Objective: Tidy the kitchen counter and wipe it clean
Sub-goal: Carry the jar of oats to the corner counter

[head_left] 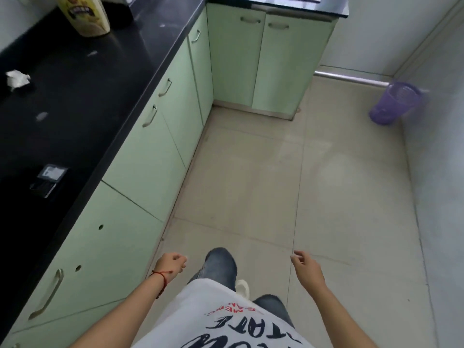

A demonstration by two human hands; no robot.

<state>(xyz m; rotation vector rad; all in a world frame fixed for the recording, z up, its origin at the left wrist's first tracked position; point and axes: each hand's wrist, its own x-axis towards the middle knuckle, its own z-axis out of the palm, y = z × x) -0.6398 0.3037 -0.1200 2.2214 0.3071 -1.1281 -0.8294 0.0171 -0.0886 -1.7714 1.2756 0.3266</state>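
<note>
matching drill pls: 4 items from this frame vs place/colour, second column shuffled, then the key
1. bag
2. tissue
3. bin
4. cabinets

A. purple, on the floor by the right wall
B. pale green, under the counter
C. yellow, at the far end of the counter
D. white, crumpled, at the counter's left side

Pairs: 1-C, 2-D, 3-A, 4-B

Black counter [82,79] bearing yellow bag [84,15], crumpled paper [17,79], dark packet [49,180].
</note>
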